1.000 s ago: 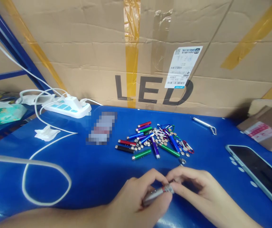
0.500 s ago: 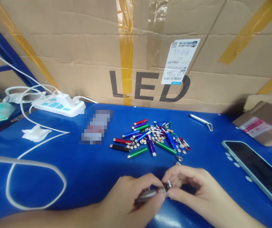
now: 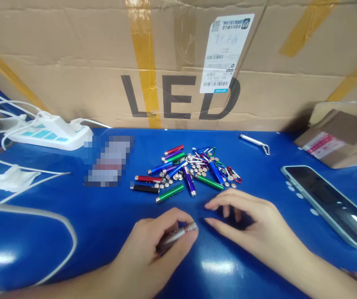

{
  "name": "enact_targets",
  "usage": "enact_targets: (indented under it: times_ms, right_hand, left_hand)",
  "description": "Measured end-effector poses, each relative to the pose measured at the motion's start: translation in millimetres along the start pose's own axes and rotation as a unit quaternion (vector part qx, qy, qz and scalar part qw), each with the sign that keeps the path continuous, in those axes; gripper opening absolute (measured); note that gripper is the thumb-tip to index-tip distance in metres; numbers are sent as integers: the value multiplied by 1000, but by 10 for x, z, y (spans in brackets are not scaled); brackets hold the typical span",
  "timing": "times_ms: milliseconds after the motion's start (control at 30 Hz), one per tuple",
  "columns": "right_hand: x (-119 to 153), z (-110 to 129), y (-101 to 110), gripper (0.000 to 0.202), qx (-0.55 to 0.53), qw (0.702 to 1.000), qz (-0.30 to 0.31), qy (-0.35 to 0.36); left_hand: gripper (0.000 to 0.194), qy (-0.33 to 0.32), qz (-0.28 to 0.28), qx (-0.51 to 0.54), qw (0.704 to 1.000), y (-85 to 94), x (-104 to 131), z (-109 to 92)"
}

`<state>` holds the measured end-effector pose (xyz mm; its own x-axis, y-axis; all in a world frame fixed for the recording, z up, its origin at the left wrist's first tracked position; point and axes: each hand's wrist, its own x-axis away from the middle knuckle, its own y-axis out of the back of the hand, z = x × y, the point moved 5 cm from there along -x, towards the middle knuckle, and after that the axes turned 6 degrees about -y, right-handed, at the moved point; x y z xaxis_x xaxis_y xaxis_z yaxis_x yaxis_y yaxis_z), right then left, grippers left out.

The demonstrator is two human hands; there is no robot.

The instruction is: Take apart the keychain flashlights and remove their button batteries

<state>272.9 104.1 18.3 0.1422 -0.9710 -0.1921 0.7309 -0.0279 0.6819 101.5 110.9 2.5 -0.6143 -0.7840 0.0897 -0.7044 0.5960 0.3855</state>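
Observation:
My left hand [image 3: 166, 245] is closed around a slim silver penlight tube [image 3: 174, 238], its threaded end sticking out between thumb and index finger. My right hand [image 3: 247, 220] hovers just to the right, thumb and fingers apart, with nothing visible between them. Ahead of both hands lies a pile of penlights in several colours, among them a green penlight [image 3: 169, 193], a black penlight [image 3: 145, 189] and a purple penlight [image 3: 189, 181]. Button cells [image 3: 194, 168] and small carabiner clips [image 3: 235, 174] are scattered through the pile.
A silver penlight with a clip [image 3: 253, 140] lies apart at the back right. A phone [image 3: 331, 203] and a small carton [image 3: 337, 139] are at the right. A power strip [image 3: 50, 133], white cables and crumpled tissue [image 3: 12, 178] occupy the left. A large cardboard box [image 3: 88, 62] stands behind.
My right hand has come away from the tube's end and opened. The small shiny part seen there is out of sight. My left hand still holds the tube; the camera view has shifted.

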Motion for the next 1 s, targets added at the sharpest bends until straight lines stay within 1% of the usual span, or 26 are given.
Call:
enact_targets:
  times_ms: [67,133,233,333,433,533,667,700,767,867,933,1000]
  right_hand:
    - [8,-28,21,19,79,996,-27,26]
    - [17,-59,43,25,137,989,-40,40]
    - [17,-98,98,26,185,979,-63,55]
    - [-7,-134,137,18,206,973,-76,76]
    - [-39,-179,139,15,201,973,-61,91]
    - [-52,-202,137,14,194,974,-52,100]
    - [-50,-156,132,7,171,978,-52,105]
    - [-53,-136,132,7,160,980,-55,100]
    - [-64,-94,130,15,135,985,-58,85]
    - [-82,-41,120,23,94,991,-54,73]
    - [-91,-26,119,18,60,995,-52,66]
    - [-94,-26,121,10,19,998,-47,48]
  left_hand:
    - [25,-3,-6,11,1000,6,-2,1]
    - [22,-11,-8,30,999,5,-1,3]
    - [19,-10,-21,56,998,14,8,25]
    - [19,-4,-34,62,997,30,22,52]
    - [17,-15,-37,34,999,46,25,49]
    - [14,-48,-24,-15,998,47,8,11]
    - [15,-74,-18,-51,996,47,-8,-19]
    - [15,-77,-18,-61,995,47,-8,-20]
    - [14,-87,-9,-94,992,37,-5,-22]
    - [11,-118,11,-148,982,6,5,-31]
    - [12,-133,14,-163,978,-5,12,-35]
    - [12,-127,10,-155,980,-4,17,-26]
